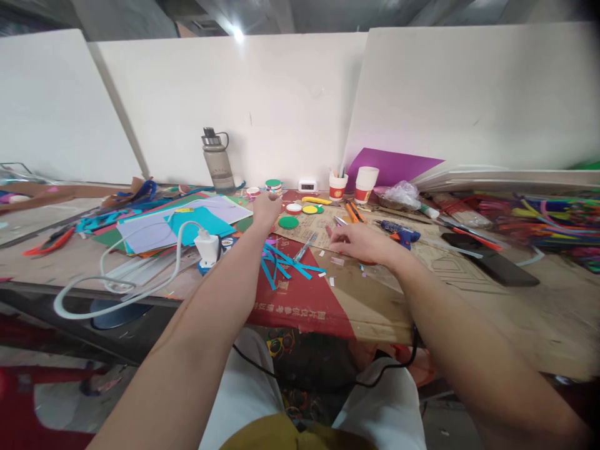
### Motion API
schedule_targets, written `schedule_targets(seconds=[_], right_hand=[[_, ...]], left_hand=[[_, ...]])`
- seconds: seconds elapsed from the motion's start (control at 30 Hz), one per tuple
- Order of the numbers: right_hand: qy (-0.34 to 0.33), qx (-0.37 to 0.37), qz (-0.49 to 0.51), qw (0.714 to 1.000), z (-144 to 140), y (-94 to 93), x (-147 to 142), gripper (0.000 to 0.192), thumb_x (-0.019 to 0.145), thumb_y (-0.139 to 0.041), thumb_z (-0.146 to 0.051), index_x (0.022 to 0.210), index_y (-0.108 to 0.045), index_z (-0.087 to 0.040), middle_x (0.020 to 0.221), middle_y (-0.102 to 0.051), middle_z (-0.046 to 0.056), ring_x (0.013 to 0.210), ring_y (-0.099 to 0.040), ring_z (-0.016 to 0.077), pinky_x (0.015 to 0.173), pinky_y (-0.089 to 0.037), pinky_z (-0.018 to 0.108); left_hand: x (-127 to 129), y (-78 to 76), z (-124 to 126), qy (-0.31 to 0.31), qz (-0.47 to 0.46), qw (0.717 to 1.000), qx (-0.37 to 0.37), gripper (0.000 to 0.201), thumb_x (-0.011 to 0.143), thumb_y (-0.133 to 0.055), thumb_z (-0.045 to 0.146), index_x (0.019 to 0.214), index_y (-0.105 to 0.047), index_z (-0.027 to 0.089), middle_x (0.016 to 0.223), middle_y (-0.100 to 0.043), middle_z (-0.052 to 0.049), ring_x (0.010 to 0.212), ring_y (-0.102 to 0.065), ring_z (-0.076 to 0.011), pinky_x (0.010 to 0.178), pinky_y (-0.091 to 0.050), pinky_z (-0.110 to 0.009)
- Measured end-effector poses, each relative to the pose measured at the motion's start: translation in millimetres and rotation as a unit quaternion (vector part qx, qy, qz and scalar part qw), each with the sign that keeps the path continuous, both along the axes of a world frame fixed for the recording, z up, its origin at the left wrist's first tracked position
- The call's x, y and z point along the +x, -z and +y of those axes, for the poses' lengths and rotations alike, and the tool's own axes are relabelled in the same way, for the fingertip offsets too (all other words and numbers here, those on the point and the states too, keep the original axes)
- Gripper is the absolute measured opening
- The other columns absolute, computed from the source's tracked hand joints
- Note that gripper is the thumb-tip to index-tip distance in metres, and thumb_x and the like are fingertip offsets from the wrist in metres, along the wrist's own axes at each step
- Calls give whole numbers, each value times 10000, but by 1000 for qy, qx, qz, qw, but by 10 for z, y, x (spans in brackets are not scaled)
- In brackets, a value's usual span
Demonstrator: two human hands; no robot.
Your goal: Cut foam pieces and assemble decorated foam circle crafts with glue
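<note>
My left hand reaches to the back of the table, its fingers bent and closed at a round tub with a green top; the fingertips are partly hidden. A smaller red-and-white tub stands just left of it. My right hand rests low over the cardboard, fingers loosely curled and a little apart, with nothing plain between them. Metal blade tips show behind it. Between the hands lie blue paper strips, a green disc, a yellow disc and a red-rimmed white disc.
Coloured paper sheets, a white charger with its cable, and a bottle are at left. Paper cups, a yellow cutter, a blue glue gun, a black phone and pipe cleaners lie right.
</note>
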State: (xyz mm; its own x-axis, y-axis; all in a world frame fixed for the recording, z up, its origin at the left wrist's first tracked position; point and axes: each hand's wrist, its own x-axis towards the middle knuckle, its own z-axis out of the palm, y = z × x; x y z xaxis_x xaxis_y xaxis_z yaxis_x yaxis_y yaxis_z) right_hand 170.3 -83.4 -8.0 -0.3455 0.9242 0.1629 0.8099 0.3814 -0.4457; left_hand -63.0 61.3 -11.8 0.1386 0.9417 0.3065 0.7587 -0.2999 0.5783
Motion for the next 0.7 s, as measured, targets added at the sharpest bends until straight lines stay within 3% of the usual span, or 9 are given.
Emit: schedule_targets(seconds=[0.07,0.17,0.33,0.43,0.53,0.7], right_hand=[[69,58,29,995,33,-35,69,160,852,-581,-222,725,-675,-198,675,-670,2,607,-543,136,586,-347,251],[136,114,38,983,107,-10,150,153,854,-577,-216,731,-661,-184,693,-666,17,628,-531,143,609,-339,257],[150,86,-2,985,207,156,165,157,852,-579,-243,733,-668,-192,661,-640,20,617,-523,149,607,-325,258],[157,76,-19,985,204,201,112,177,849,-580,-238,697,-658,-193,653,-635,27,612,-523,149,597,-321,258],[140,70,-49,986,186,210,42,166,821,-608,-205,657,-632,-198,647,-634,39,616,-532,158,594,-331,262],[156,71,-94,981,223,246,-18,105,807,-600,-139,732,-620,-209,690,-661,61,627,-564,175,584,-354,265]], left_hand=[[93,7,-59,-50,-57,997,26,249,842,-491,240,941,-703,155,1031,-730,-111,971,-644,-247,864,-486,-367],[211,-31,-162,-27,-65,997,40,201,802,-540,212,874,-722,167,965,-747,-72,910,-658,-209,838,-494,-315],[388,-73,-348,91,7,996,22,212,801,-571,284,822,-741,159,822,-737,-55,778,-646,-190,736,-481,-292],[525,-68,-482,160,61,984,45,197,804,-578,264,834,-741,158,859,-737,-55,798,-638,-182,749,-464,-282],[621,-78,-595,180,126,974,53,227,822,-565,289,824,-748,155,857,-730,-78,797,-628,-199,752,-455,-297],[646,-71,-619,177,148,971,57,249,832,-541,295,808,-751,164,822,-723,-78,772,-620,-205,736,-448,-300]])
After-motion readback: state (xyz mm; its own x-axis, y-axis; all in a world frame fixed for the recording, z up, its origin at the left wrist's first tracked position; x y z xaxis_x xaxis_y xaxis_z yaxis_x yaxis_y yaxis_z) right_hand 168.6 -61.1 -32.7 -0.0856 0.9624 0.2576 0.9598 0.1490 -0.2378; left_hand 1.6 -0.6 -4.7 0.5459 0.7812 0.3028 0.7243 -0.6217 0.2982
